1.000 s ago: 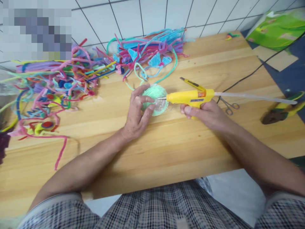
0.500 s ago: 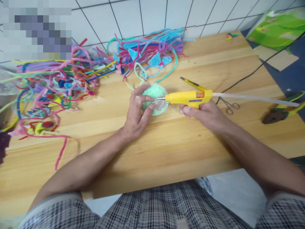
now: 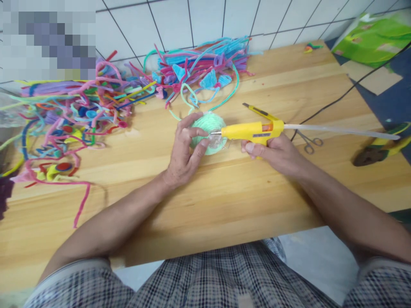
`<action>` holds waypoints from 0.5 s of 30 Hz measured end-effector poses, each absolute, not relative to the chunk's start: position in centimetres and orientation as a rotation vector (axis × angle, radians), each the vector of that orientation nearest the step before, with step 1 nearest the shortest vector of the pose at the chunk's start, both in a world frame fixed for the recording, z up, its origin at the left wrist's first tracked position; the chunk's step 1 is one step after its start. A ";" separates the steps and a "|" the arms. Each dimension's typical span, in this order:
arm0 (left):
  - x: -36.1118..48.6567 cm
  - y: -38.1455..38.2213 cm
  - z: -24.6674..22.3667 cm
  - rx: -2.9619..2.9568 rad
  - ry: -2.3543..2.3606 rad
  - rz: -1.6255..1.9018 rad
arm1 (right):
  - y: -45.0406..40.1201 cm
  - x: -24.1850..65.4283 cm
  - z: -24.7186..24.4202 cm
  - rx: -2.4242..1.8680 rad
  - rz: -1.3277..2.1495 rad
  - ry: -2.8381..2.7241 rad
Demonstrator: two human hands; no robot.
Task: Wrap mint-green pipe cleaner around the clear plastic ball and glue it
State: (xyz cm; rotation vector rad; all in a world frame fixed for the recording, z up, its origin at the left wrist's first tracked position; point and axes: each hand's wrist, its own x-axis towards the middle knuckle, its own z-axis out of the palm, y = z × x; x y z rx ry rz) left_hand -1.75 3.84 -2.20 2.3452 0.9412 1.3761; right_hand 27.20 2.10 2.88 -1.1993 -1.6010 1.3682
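Fingers of the left hand [image 3: 181, 156] are curling loosely over the left side of the mint-green coil [image 3: 210, 122], which is lying on the tabletop [image 3: 192, 205] just above the centre of the frame in the head view. Forefinger and thumb are coming close together beside the clear patch [image 3: 215, 142] at the coil's middle; whether they are pinching anything there cannot be told. The right hand [image 3: 278, 154], right of centre, is closing firmly around the handle of the yellow glue gun [image 3: 242, 130]. The metal nozzle [image 3: 216, 133] is pointing left over the coil, close to the left fingertips; actual contact cannot be confirmed. The clear glue stick [image 3: 337, 130] is projecting from the rear.

Assessment: if the nozzle is running hot, the left fingertips are sitting too near it, and bracing the coil by its outer edge would be safer. Steady, light trigger pressure would be limiting excess glue, and a level wrist would be helping the tip hold its aim. The utility knife [image 3: 257, 109] is lying directly behind the gun, and the scissors [image 3: 305, 137] are lying near the black cord [image 3: 337, 101]; both are calling for care whenever the gun is swinging sideways.
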 end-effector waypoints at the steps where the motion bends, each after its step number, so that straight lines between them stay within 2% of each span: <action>1: -1.7 3.8 -2.2 2.341 0.942 1.374 | 2.1 27.2 3.0 -1.199 1.365 -1.606; 15: -1.6 3.7 -2.0 2.355 0.927 1.357 | 2.0 27.1 3.3 -1.199 1.386 -1.609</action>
